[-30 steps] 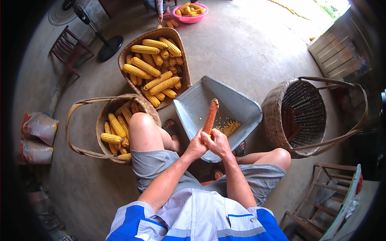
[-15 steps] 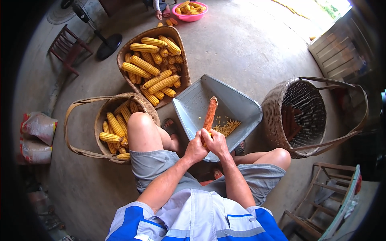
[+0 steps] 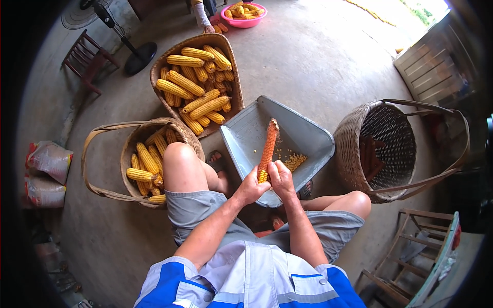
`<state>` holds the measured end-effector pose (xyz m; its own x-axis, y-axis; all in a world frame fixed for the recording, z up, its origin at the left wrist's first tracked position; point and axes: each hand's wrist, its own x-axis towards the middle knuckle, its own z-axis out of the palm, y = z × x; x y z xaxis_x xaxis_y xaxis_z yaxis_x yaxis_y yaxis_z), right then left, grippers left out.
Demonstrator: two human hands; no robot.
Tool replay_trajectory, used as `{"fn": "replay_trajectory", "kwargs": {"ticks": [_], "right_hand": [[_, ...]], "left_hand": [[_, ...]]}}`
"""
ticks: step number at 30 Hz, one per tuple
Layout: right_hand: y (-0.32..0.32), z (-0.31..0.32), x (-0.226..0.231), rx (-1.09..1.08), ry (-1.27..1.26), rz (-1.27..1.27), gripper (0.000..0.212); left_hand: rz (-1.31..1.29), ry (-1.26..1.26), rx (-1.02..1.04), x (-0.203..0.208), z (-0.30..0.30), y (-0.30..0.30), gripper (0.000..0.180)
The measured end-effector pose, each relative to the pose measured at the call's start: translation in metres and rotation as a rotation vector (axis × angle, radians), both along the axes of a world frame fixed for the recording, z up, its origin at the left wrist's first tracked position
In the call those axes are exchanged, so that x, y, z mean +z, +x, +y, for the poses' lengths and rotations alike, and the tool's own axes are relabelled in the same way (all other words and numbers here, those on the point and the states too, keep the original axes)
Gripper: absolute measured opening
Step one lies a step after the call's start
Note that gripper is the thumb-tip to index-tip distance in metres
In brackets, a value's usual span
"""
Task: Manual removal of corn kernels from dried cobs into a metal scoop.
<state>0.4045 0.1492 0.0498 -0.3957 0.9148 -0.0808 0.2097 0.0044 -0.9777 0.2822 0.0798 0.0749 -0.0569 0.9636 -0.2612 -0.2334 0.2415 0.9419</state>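
A corn cob [image 3: 269, 146] stands tilted up between my hands, its upper part stripped to bare orange-red. Some yellow kernels remain on it near its lower end. My left hand [image 3: 250, 187] is closed round that lower end. My right hand [image 3: 282, 180] is closed against the cob's right side, thumb up; its fingertips are partly hidden. Both hands are over the near edge of a grey metal scoop-shaped pan [image 3: 244, 126]. Loose yellow kernels [image 3: 295, 161] lie in a heap on the pan's right side, with a few scattered nearby.
Full corn ears fill a wide woven basket [image 3: 239, 97] ahead and a handled basket [image 3: 125, 164] by my left knee. At right, another handled basket [image 3: 354, 154] holds bare cobs. Another person's hand [image 3: 209, 29] reaches down near a pink basin [image 3: 246, 23] of corn. A fan [image 3: 139, 57] stands far left.
My right hand has shifted slightly right and up, uncovering the kernels near the cob's lower end. The cob's tip has risen a little. The other person's hand has moved toward the wide basket.
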Motion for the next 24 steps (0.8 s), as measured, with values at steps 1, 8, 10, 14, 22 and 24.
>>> {"fn": "replay_trajectory", "kwargs": {"ticks": [1,8,10,14,22,24], "right_hand": [[-0.001,0.0,-0.001,-0.065,-0.002,0.039,0.022],[-0.001,0.009,0.003,-0.105,-0.296,0.265,0.037],[0.0,0.011,0.007,-0.049,-0.322,0.317,0.034],[-0.001,0.008,0.008,-0.231,-0.499,0.586,0.027],[-0.011,0.005,0.041,-0.386,-0.594,0.708,0.02],[-0.007,0.006,0.04,-0.418,-0.619,0.768,0.019]], "left_hand": [[0.032,-0.003,0.026,0.003,0.001,0.001,0.048],[0.059,-0.047,-0.06,0.009,-0.004,0.003,0.048],[0.017,-0.058,-0.123,0.011,-0.004,0.003,0.046],[0.095,0.045,-0.173,0.007,-0.007,0.009,0.041],[0.634,0.148,0.022,0.006,-0.009,0.012,0.04],[0.688,0.16,0.043,0.007,-0.007,0.015,0.039]]}}
